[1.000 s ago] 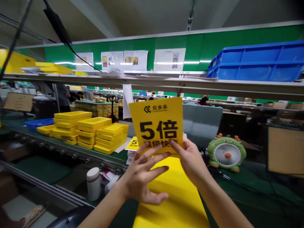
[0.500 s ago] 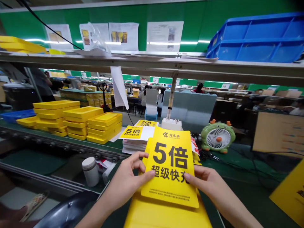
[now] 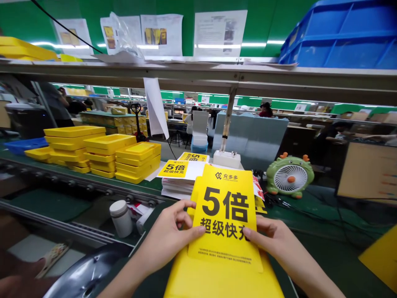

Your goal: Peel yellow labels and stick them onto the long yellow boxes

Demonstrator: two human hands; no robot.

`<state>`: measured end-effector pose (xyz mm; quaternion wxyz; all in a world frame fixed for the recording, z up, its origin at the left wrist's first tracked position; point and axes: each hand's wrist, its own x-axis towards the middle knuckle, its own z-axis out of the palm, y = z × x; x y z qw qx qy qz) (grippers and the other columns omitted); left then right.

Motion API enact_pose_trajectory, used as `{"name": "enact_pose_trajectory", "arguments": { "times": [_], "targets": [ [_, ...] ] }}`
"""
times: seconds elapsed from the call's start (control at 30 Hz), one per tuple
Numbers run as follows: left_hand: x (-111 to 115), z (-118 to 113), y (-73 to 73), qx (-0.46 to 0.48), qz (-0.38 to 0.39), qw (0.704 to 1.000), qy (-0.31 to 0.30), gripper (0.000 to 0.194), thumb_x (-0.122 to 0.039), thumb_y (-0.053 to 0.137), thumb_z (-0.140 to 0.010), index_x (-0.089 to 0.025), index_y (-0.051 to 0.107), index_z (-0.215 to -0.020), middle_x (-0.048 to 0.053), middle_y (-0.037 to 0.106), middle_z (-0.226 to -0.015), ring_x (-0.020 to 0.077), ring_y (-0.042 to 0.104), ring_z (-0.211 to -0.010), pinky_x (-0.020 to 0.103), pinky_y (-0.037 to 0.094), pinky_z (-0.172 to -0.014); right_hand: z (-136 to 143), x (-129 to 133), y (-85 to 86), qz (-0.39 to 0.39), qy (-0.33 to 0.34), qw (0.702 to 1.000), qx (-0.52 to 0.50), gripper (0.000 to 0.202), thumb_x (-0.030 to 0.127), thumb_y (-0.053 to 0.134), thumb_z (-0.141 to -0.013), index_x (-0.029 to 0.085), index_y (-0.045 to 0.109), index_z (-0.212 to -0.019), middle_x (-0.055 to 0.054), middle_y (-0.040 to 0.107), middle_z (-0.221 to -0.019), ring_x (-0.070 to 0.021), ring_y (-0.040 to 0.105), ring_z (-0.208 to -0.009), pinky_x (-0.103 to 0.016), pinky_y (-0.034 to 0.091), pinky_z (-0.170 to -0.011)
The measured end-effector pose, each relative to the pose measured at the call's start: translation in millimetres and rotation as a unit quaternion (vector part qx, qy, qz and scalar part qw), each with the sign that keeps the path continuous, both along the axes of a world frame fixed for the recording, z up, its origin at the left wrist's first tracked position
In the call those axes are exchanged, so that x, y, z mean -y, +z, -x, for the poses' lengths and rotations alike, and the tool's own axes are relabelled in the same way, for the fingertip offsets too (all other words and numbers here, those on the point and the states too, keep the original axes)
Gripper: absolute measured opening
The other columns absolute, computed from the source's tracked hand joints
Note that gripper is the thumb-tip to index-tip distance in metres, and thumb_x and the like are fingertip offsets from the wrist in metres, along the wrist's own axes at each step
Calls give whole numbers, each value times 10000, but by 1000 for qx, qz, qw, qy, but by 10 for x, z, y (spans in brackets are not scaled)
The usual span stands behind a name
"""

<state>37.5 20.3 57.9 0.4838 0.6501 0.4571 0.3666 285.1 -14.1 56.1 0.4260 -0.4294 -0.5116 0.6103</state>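
A yellow sticker [image 3: 226,215] with large black lettering is held by its two sides over a yellow plastic casing [image 3: 223,283]. My left hand [image 3: 175,229] pinches its left edge, thumb on the printed face and fingers curled behind. On the opposite edge, my right hand [image 3: 273,236] grips in the same way, thumb over the last printed character. The sticker's lower end lies close against the casing; whether it touches all along cannot be made out. Behind it is a paper stack [image 3: 178,186] topped by a similar yellow sticker [image 3: 174,169].
Yellow trays [image 3: 138,161] stand in several stacks at the left. A green toy-like fan [image 3: 290,177] and cables are on the right, a white jar [image 3: 120,218] at the lower left. A blue crate [image 3: 344,37] sits on the shelf above; people work in the background.
The sticker's lower end has come down against the casing, its shadow there now fainter. Both hands keep their grip. The view has tilted slightly downward.
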Motion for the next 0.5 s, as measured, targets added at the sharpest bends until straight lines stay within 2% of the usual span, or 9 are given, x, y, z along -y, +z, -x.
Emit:
{"name": "enact_pose_trajectory", "arguments": {
  "times": [0.23, 0.4, 0.5],
  "targets": [
    [-21, -6, 1, -1, 5, 1000, -3, 513, -381, 721, -693, -186, 467, -1093, -66, 520, -626, 142, 529, -698, 261, 412, -671, -40, -40, -45, -1, 4, 1000, 18, 312, 373, 673, -798, 267, 664, -1092, -81, 560, -1284, -251, 638, -994, -391, 540, -904],
    [-43, -5, -3, -9, 9, 1000, -3, 532, -399, 711, -697, -178, 461, -1112, -64, 510, -621, 132, 502, -660, 253, 392, -640, -53, -52, -66, -6, -3, 1000, 24, 325, 377, 683, -790, 258, 665, -1092, -97, 641, -1131, -254, 630, -1001, -403, 531, -908],
    [-49, -2, -4, -8, 12, 1000, -8, 544, -402, 714, -694, -177, 457, -1117, -65, 508, -624, 129, 495, -659, 250, 388, -637, -59, -53, -67, -8, -2, 999, 32, 326, 384, 685, -785, 255, 669, -1085, -98, 642, -1129, -256, 631, -994, -404, 536, -896]
  ]
}}
